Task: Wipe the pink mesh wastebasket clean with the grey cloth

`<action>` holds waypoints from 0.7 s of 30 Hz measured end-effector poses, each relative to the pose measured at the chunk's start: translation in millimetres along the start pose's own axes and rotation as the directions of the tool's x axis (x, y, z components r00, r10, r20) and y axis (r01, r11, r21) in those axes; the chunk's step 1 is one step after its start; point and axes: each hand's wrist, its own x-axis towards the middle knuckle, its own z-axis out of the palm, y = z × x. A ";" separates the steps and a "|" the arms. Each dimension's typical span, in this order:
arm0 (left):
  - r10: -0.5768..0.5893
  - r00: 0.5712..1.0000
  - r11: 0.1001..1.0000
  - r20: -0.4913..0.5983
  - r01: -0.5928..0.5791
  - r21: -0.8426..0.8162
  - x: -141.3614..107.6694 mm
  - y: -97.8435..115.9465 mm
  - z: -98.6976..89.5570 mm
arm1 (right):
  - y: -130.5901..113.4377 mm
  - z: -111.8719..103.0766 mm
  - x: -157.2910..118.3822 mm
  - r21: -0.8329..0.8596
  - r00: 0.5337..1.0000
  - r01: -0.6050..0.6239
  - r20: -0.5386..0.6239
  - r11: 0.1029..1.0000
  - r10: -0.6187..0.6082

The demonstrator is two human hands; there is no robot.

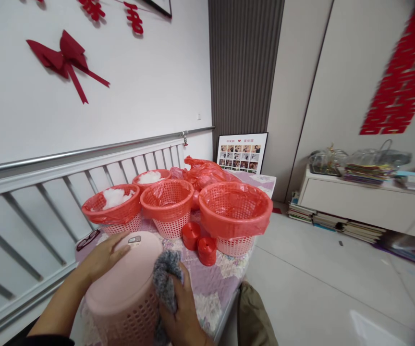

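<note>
A pink perforated plastic basket (128, 283) stands upside down in front of me, its solid base facing up with a small label on it. My left hand (108, 257) rests on that base near the label, fingers stretched out. In my right hand (184, 307) is a grey fuzzy cloth (167, 278), pressed against the basket's right side. Just beyond are two red rolls of plastic bags (206, 251), side by side on the table.
Several baskets lined with red bags stand behind: an unfilled-looking one (236, 206), another (166, 197), and two holding white stuff (115, 198). A red bag (207, 170), glasses (88, 239) and the floral tablecloth (225, 278) are near. A radiator (59, 211) runs along the left wall.
</note>
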 end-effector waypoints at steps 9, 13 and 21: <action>0.009 1.000 1.000 0.005 -0.009 0.014 2.1 -2.9 0.4 | -24.4 1.2 126.8 0.057 0.991 -0.127 0.041 0.990 0.124; 0.001 1.000 1.000 0.010 -0.001 0.014 1.9 -0.9 -0.4 | 10.6 5.9 134.1 0.075 0.978 -0.187 0.110 0.980 0.178; -0.006 1.000 1.000 0.007 0.006 0.007 1.0 2.1 -1.1 | 86.7 -3.4 51.6 -0.088 0.926 -0.359 0.087 0.929 0.366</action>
